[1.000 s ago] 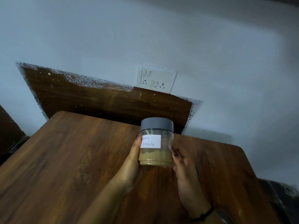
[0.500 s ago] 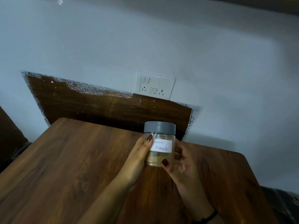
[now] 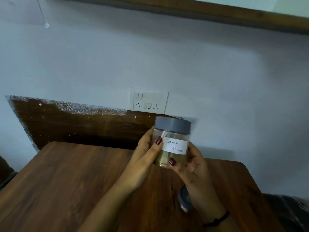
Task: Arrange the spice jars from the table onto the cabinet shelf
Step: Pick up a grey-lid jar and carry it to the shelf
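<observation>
Dim room: pale blue-grey wall behind a brown wooden surface.
Low on the wall, at the surface's far edge, sits a dark wood panel with paint-flecked edges; a white switch plate is mounted just above it. A wooden ledge runs high across the wall.

Grey-lidded "Garam Masala" jar, upright, held aloft
</observation>
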A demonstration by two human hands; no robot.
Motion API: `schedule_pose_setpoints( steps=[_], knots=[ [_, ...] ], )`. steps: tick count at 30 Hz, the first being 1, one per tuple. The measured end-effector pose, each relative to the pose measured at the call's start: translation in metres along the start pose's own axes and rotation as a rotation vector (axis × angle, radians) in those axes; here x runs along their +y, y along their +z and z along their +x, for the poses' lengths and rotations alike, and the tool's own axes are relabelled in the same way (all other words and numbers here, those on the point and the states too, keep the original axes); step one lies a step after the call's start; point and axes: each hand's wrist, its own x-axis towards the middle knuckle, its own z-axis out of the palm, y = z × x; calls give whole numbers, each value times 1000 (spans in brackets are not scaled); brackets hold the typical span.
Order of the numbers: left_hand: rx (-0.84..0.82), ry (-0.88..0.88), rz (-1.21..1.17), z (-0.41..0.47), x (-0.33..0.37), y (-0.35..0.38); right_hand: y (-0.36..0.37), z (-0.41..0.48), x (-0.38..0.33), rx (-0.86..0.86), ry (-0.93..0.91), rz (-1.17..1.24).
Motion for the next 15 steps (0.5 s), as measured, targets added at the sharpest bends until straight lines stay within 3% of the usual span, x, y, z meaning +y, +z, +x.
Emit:
schedule_pose_setpoints(
  steps=[6,15],
  knots=[
    [1,212,144,13,21,9,-9,25,-42,94,-154,67],
    [-2,479,279,57,78,18,-9,51,-117,97,-335,-14]
  ],
)
